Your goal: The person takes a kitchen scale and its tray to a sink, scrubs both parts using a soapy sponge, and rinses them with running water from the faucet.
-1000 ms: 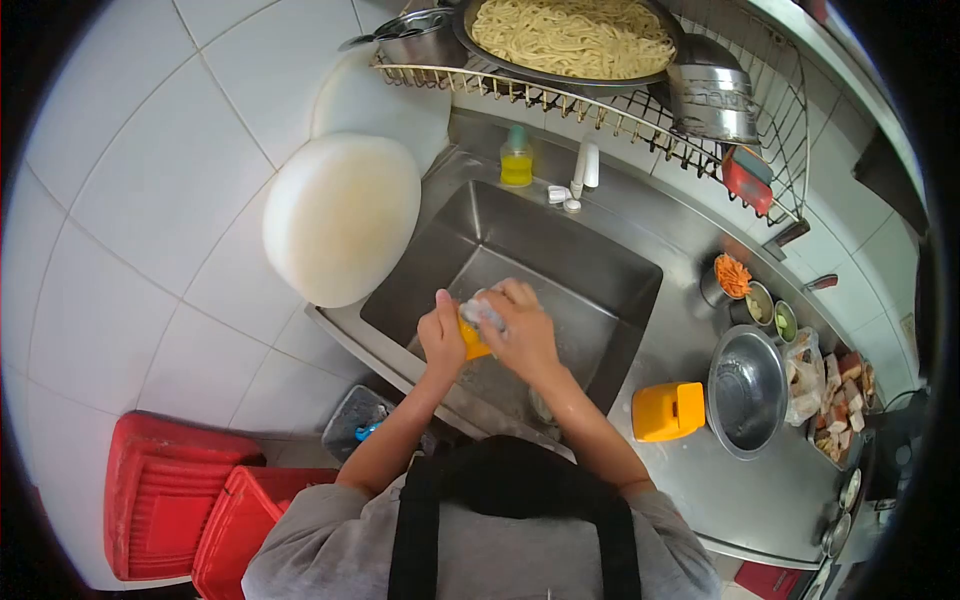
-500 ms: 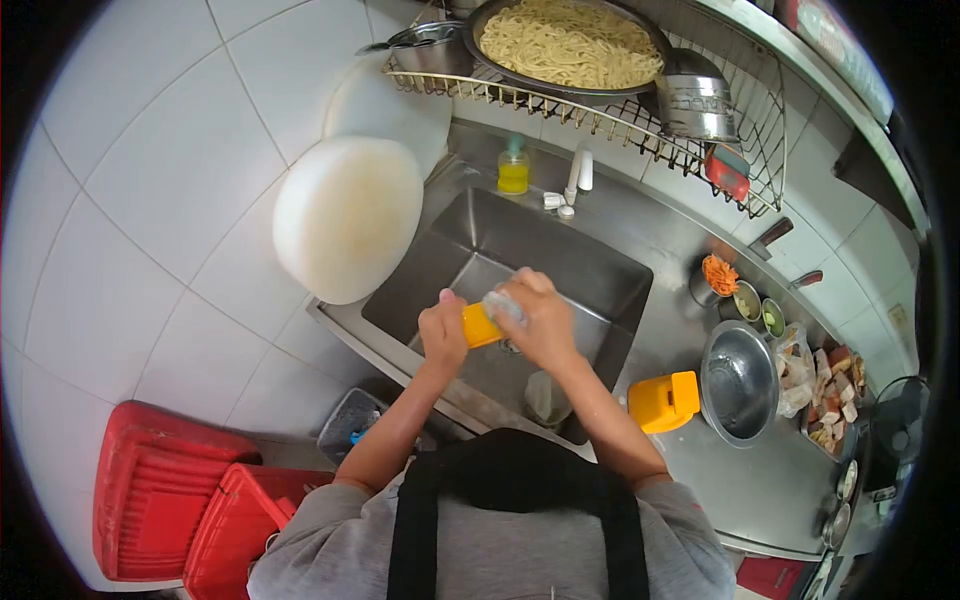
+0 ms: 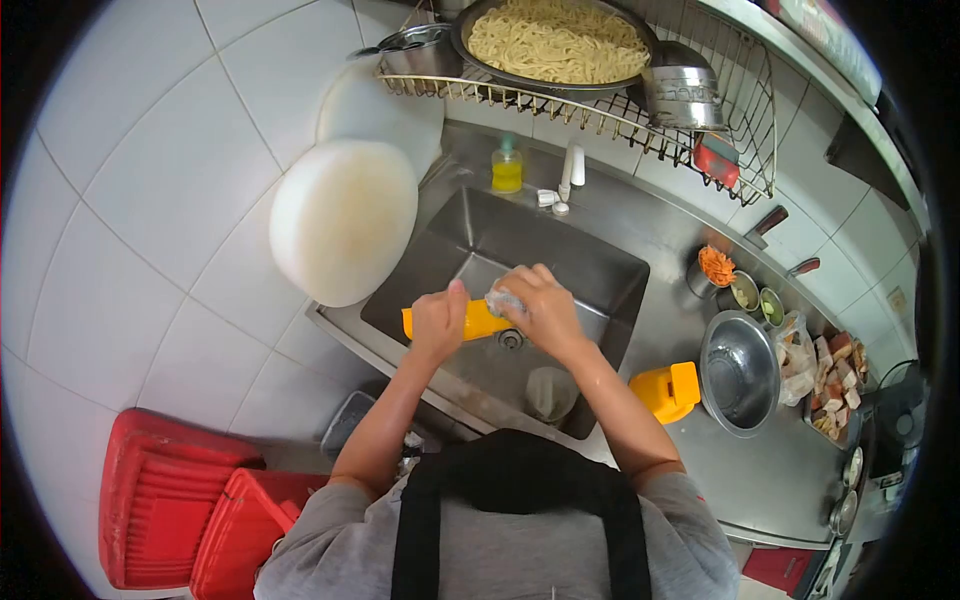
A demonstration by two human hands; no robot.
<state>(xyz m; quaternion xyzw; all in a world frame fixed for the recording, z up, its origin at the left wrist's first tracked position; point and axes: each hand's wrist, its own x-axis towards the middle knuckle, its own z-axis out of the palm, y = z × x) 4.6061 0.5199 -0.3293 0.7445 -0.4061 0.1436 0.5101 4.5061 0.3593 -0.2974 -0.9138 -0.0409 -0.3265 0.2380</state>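
Observation:
Over the steel sink [image 3: 545, 240], my left hand [image 3: 438, 322] is wrapped round a yellow plastic piece [image 3: 482, 320], whose ends stick out on both sides of the fist. My right hand [image 3: 540, 308] is closed on a whitish scrubbing pad [image 3: 505, 302] and presses it against the right end of the yellow piece. A clear, pale container [image 3: 550, 393] lies at the sink bottom, near the drain. On the counter to the right stands a yellow container [image 3: 665, 392].
Behind the sink are a faucet [image 3: 570, 180] and a soap bottle [image 3: 507, 168]. A round white board [image 3: 345, 222] leans left. A metal bowl [image 3: 740, 372] and small food cups stand right. Noodles [image 3: 560, 40] sit on the rack above. Red bins [image 3: 170, 490] are lower left.
The yellow piece has shifted left and turned, so more of it shows beyond my left hand. My right hand has moved along with the pad, staying at its right end.

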